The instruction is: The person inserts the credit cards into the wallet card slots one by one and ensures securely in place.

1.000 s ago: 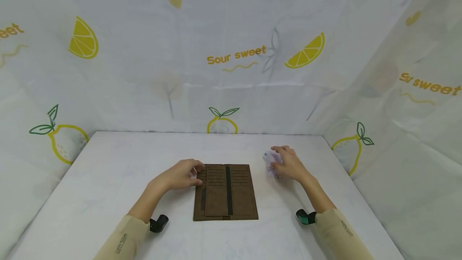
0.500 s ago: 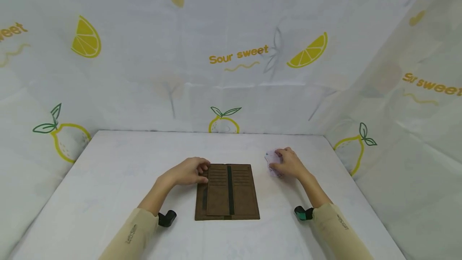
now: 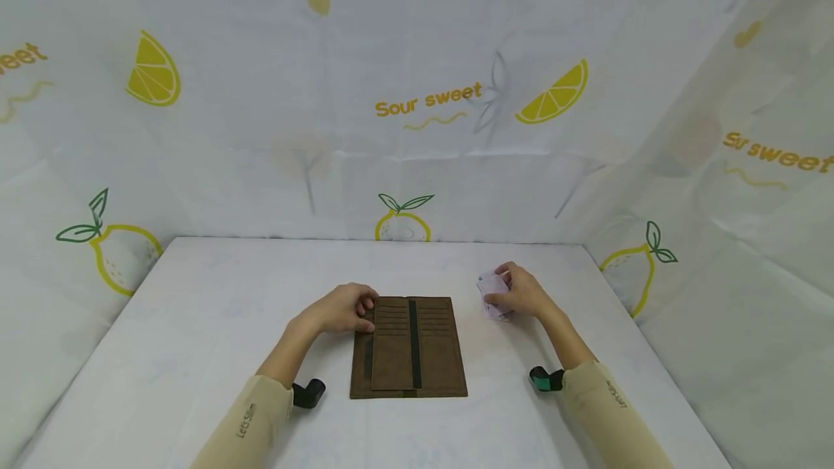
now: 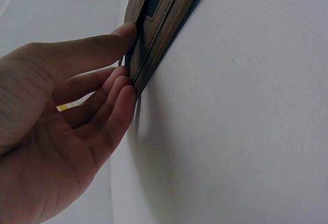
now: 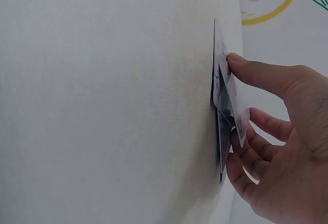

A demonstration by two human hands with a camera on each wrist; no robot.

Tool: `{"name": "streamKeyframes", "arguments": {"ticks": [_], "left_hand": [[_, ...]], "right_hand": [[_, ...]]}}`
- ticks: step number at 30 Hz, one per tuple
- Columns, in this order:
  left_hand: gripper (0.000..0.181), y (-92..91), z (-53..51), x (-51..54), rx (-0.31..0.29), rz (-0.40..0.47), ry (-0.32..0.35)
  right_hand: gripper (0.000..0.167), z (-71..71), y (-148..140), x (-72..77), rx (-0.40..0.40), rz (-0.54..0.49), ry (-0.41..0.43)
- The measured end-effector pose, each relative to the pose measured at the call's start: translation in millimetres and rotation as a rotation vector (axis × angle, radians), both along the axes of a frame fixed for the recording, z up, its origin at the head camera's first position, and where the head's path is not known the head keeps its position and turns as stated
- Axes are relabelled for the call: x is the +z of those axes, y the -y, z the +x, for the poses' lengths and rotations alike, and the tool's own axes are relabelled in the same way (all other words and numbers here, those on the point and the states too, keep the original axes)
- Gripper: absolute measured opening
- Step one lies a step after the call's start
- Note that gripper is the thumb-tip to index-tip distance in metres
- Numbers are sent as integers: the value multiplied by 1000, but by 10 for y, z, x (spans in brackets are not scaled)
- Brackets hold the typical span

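A brown long wallet (image 3: 394, 364) lies open on the white table, with card slots on both halves and a dark strip down the middle. My left hand (image 3: 342, 308) holds its upper left edge. In the left wrist view the thumb presses the wallet's inner face (image 4: 148, 34), while the other fingers bend at the edge. To the right, my right hand (image 3: 524, 294) is over a small pile of pale purple cards (image 3: 490, 284). In the right wrist view its thumb and fingers pinch the top card (image 5: 236, 106), which tilts up from the cards beneath.
The white tabletop (image 3: 195, 324) meets a lemon-printed cloth (image 3: 260, 129) at the back, and similar cloth rises at the right side. A dark wrist device (image 3: 309, 393) sticks out from the left sleeve, and another device (image 3: 546, 379) from the right.
My left hand has shifted slightly right along the wallet's upper left edge. My right fingers have closed in on the pile and now pinch the top card. The wallet stays put.
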State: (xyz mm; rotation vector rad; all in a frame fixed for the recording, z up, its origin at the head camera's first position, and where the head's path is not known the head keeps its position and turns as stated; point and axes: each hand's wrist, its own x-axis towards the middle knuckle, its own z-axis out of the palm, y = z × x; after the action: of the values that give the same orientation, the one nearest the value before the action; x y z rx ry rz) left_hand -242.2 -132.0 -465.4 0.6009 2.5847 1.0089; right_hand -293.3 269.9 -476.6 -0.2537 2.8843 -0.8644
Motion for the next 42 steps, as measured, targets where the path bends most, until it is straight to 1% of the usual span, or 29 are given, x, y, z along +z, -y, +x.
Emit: {"name": "streamKeyframes", "arguments": {"ticks": [6, 8, 11, 16, 20, 23, 26, 30, 36, 42], "left_hand": [[55, -27, 0, 34, 4, 0, -1], [56, -32, 1, 32, 12, 6, 11], [55, -28, -1, 27, 9, 11, 6], [55, -12, -9, -5, 24, 35, 2], [54, 5, -22, -41, 34, 61, 5], [53, 12, -32, -65, 34, 75, 2], [52, 14, -39, -78, 37, 82, -3], [52, 18, -49, -81, 37, 91, -10], [52, 38, -28, -77, 38, 102, -3], [54, 43, -8, -96, 26, 134, -1]], "right_hand": [[72, 20, -26, 9, -19, -13, -11], [72, 23, -35, -7, -26, -16, -12], [71, 20, -53, -38, -34, -20, -15], [62, 9, -68, -67, -37, -49, -30], [50, -5, -90, -58, -15, -109, -68], [44, -16, -106, -44, 6, -159, -82], [42, -25, -100, -17, 7, -213, -68], [43, -14, -39, 69, 13, -293, -39], [40, 71, 183, 208, 12, -405, -38], [40, 162, 306, 241, 5, -463, -28]]}}
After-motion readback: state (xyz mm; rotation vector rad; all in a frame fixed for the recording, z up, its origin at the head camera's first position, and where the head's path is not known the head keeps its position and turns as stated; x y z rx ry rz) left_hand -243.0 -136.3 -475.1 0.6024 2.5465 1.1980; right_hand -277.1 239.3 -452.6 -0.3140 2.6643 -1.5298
